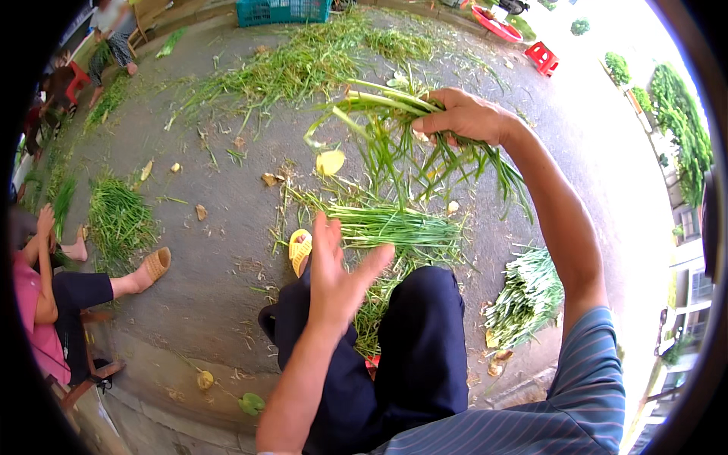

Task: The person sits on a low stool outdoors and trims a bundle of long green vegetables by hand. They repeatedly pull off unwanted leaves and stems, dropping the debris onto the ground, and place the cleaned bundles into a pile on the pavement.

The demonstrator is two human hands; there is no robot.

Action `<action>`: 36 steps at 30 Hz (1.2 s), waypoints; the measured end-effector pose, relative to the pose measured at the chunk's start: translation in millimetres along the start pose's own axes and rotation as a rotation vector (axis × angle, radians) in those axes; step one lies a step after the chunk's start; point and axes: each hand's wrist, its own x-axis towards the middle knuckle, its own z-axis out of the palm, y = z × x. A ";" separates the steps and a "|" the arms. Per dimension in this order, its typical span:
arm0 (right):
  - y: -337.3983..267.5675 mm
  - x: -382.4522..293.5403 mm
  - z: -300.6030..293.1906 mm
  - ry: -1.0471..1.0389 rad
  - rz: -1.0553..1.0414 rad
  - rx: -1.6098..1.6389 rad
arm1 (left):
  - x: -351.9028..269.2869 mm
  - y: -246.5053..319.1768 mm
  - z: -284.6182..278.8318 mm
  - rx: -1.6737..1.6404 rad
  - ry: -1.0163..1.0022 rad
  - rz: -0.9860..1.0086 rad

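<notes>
My right hand [463, 116] is closed around a bunch of long leafy green stalks [392, 102], held up above the ground with pale stem ends to the left and leaves drooping. My left hand [344, 273] holds nothing; its fingers are spread above my knees. Just beyond it, a neat bundle of thin green stalks [404, 226] lies on the pavement in front of me. Loose greens [372, 318] lie between my legs. To the right a stack of pale-stemmed green stalks [523, 298] rests on the ground.
A large heap of loose greens [307, 60] lies ahead, near a teal plastic crate [283, 11]. A red stool [542, 58] and a red basin [496, 24] stand far right. At left sits a person in pink [42, 330], beside a green pile [119, 219]. Others sit further off.
</notes>
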 end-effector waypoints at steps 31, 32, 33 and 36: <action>9.2 -143.4 306.5 0.315 -0.225 0.758 | -73.1 -37.2 -42.7 -0.894 -0.077 -0.021; 10.0 -143.5 311.0 0.338 -0.222 0.790 | -74.2 -37.5 -43.8 -0.870 -0.059 -0.014; 11.0 -144.0 315.7 0.361 -0.218 0.821 | -75.3 -37.9 -44.8 -0.847 -0.042 -0.007; 17.8 -139.5 327.9 0.326 -0.169 0.936 | -81.1 -37.7 -52.5 -0.788 -0.012 0.008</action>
